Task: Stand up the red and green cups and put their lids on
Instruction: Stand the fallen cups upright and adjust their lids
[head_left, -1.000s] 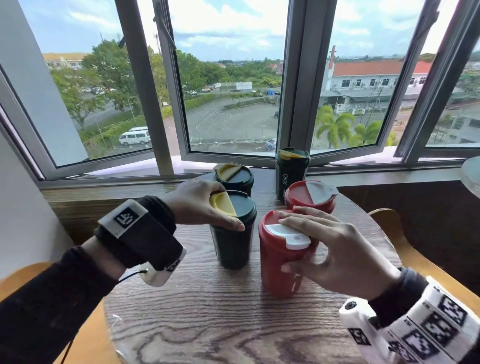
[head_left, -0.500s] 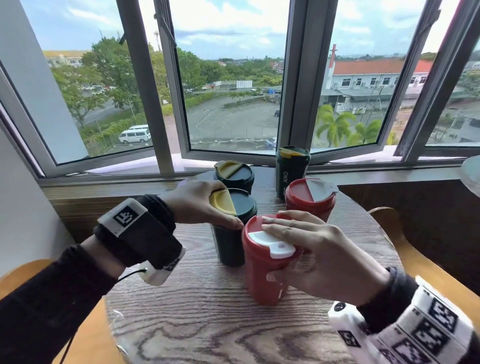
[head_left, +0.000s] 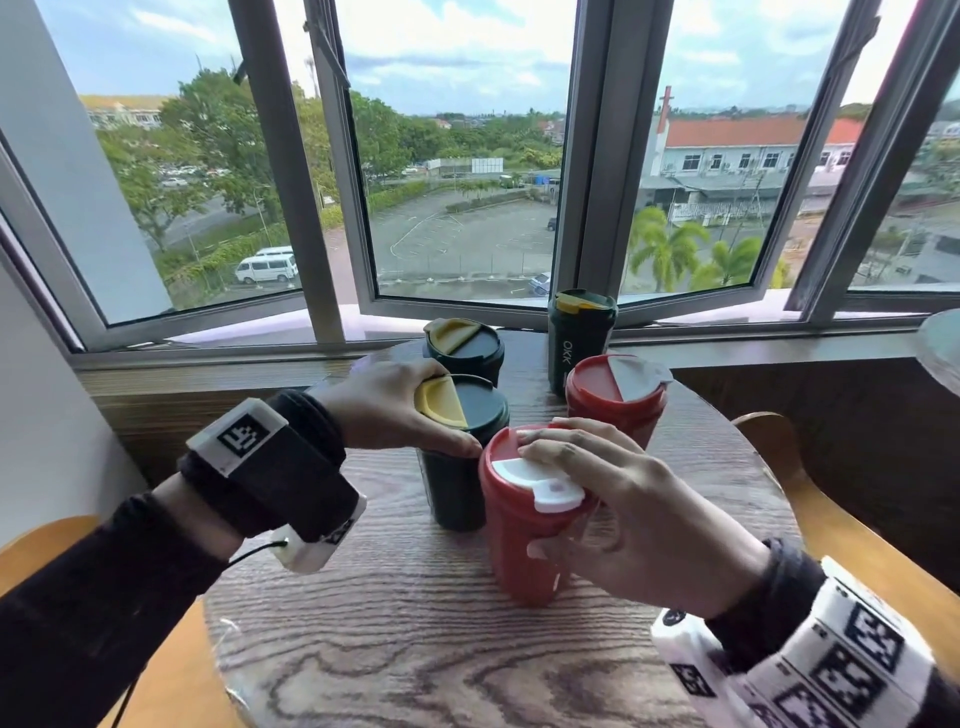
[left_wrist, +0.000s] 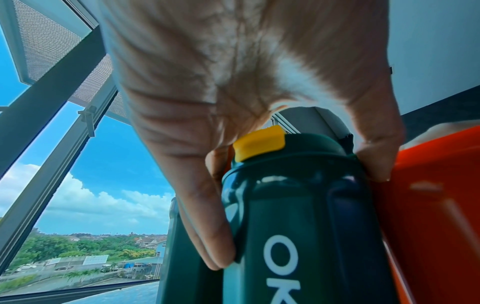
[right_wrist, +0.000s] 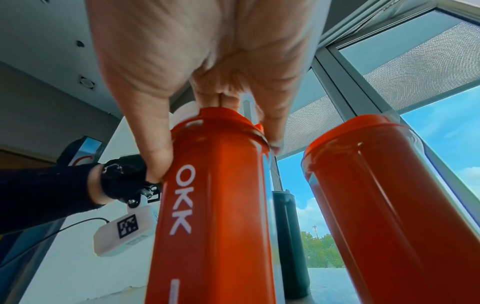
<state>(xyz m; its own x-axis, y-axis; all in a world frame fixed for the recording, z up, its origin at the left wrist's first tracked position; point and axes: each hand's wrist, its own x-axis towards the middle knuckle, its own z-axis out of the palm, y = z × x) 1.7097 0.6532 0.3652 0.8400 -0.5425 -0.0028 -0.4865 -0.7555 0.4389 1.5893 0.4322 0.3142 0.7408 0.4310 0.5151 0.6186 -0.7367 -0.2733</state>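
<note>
1. Wood-grain round table (head_left: 415, 649) is seen under everything; five cups stand upright on it, all with lids already on, so the task is judged almost finished.
2. At the front, the red cup (head_left: 524, 540) is held from above by the right hand (head_left: 623, 509). In the right wrist view the thumb and the fingers (right_wrist: 272, 131) are curled round the rim of its red lid (right_wrist: 221, 121), which carries a white flap (head_left: 540, 480).
3. Just beside it, the dark green cup (head_left: 462, 483) is held by the left hand (head_left: 389, 410). The fingers are wrapped round its green lid (head_left: 483, 405), and the thumb (left_wrist: 207, 236) is laid down the wall under the yellow flap (left_wrist: 259, 143).
4. Hard glossy plastic is suggested by the reflections, so both cups are judged stiff, light if empty, and a little slippery.
5. A tall narrow body can tip easily. Hold is best taken at the lid rim, where the ledge stops the fingers from sliding, and pressure is best given straight down.
6. Behind, another red cup (head_left: 615, 400) and two more green cups (head_left: 465, 345) (head_left: 582, 332) stand near, so little room is left for sideways movement.
</note>
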